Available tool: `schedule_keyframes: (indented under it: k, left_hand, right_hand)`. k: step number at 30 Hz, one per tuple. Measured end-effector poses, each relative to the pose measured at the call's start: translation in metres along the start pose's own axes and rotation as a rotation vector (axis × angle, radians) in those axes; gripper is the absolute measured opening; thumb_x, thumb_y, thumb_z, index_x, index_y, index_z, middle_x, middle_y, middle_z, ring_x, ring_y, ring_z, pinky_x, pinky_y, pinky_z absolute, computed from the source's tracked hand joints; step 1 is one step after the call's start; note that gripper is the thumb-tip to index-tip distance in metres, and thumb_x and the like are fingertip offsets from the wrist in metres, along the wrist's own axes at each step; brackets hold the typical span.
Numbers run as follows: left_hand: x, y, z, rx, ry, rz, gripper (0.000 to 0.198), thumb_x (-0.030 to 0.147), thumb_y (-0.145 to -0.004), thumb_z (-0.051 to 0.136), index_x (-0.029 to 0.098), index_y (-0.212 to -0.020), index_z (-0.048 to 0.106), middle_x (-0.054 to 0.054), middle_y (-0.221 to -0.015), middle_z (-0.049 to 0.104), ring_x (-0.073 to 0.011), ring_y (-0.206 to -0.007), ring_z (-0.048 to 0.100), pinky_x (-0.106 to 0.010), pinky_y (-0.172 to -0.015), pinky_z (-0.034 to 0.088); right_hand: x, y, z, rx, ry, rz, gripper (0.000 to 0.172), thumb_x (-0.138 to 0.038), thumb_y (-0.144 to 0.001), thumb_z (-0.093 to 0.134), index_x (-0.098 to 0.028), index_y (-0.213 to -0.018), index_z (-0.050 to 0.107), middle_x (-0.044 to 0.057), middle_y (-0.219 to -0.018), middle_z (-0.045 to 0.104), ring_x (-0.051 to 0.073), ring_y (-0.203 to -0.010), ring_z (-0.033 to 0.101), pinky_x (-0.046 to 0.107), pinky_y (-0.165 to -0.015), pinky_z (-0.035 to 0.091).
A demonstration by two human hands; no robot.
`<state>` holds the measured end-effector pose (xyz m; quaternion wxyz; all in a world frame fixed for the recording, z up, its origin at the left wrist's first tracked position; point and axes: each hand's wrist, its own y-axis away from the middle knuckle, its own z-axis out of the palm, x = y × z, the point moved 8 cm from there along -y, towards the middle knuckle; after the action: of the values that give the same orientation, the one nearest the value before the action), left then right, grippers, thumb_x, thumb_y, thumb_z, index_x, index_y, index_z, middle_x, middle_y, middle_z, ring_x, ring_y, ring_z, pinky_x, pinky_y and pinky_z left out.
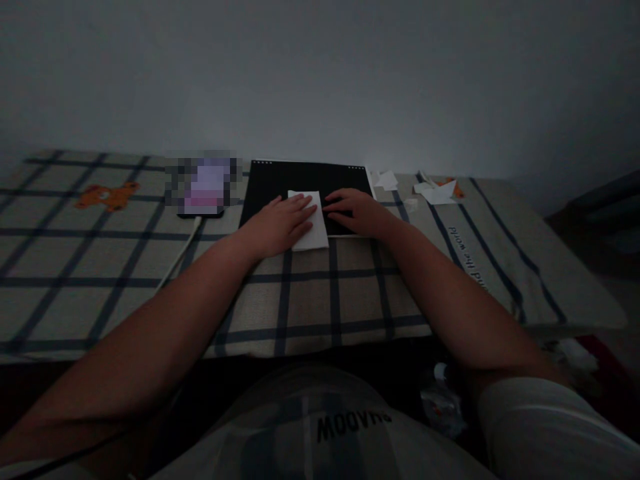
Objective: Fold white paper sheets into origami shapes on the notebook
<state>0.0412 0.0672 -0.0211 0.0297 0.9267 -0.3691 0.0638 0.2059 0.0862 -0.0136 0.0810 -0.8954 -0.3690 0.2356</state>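
Note:
A folded white paper [315, 230] lies partly on a black board [270, 180], its near end reaching over the board's front edge onto the checked cloth. My left hand [283, 223] rests flat on the paper with its fingers spread. To the right of the paper, my right hand [354, 210] is over the black board, fingers apart and pointing left, with nothing held. Its fingertips are close to the paper's right edge.
A phone [207, 187] with a blurred screen and a cable [180, 260] stands at the left. Folded white paper pieces [387, 180] and a paper boat shape [440, 192] lie at the right. The checked tablecloth [310, 293] meets a wall behind. A plastic bottle [443, 400] is below the table.

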Motion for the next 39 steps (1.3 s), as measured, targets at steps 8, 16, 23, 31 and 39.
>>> schedule_keyframes:
  k: [8, 16, 23, 31, 39]
  left_hand:
    - [0.003, 0.001, -0.002, 0.008, -0.001, -0.009, 0.061, 0.037, -0.115, 0.036, 0.015, -0.171, 0.047, -0.016, -0.182, 0.036, -0.0329, -0.170, 0.033, -0.060, -0.139, 0.024]
    - [0.001, -0.001, -0.001, -0.014, -0.005, -0.005, 0.061, 0.038, -0.116, 0.035, 0.017, -0.173, 0.044, -0.015, -0.183, 0.033, -0.0317, -0.172, 0.030, -0.061, -0.140, 0.022]
    - [0.000, -0.001, 0.000, -0.008, -0.008, 0.001, 0.060, 0.039, -0.117, 0.035, 0.020, -0.173, 0.044, -0.013, -0.184, 0.033, -0.0296, -0.172, 0.029, -0.059, -0.140, 0.021]
    - [0.002, 0.000, -0.002, -0.001, 0.027, -0.002, 0.061, 0.037, -0.116, 0.036, 0.017, -0.172, 0.045, -0.016, -0.182, 0.035, -0.0323, -0.172, 0.030, -0.061, -0.139, 0.022]
    - [0.000, 0.000, 0.001, -0.009, 0.028, -0.007, 0.061, 0.039, -0.116, 0.034, 0.017, -0.172, 0.044, -0.015, -0.183, 0.033, -0.0301, -0.173, 0.028, -0.059, -0.140, 0.020]
  right_hand:
    - [-0.003, 0.001, -0.001, 0.012, -0.009, -0.002, 0.032, -0.025, -0.103, 0.065, -0.027, -0.127, 0.085, 0.011, -0.139, 0.076, 0.031, -0.131, 0.065, 0.056, -0.117, 0.051]
    - [-0.008, 0.000, -0.001, 0.049, 0.074, 0.039, 0.032, -0.030, -0.105, 0.064, -0.024, -0.130, 0.084, 0.013, -0.141, 0.075, 0.033, -0.134, 0.064, 0.055, -0.119, 0.049]
    - [-0.010, -0.001, 0.002, 0.046, 0.128, 0.075, 0.032, -0.033, -0.106, 0.063, -0.024, -0.128, 0.085, 0.013, -0.140, 0.075, 0.034, -0.131, 0.065, 0.054, -0.114, 0.052]
    - [-0.013, -0.004, 0.003, 0.091, 0.199, 0.145, 0.038, -0.034, -0.107, 0.062, -0.021, -0.138, 0.079, 0.016, -0.141, 0.074, 0.036, -0.130, 0.064, 0.054, -0.109, 0.054]
    - [-0.012, -0.005, 0.008, 0.048, 0.278, 0.152, 0.036, -0.039, -0.109, 0.062, -0.023, -0.135, 0.081, 0.016, -0.145, 0.072, 0.036, -0.131, 0.063, 0.054, -0.106, 0.055]
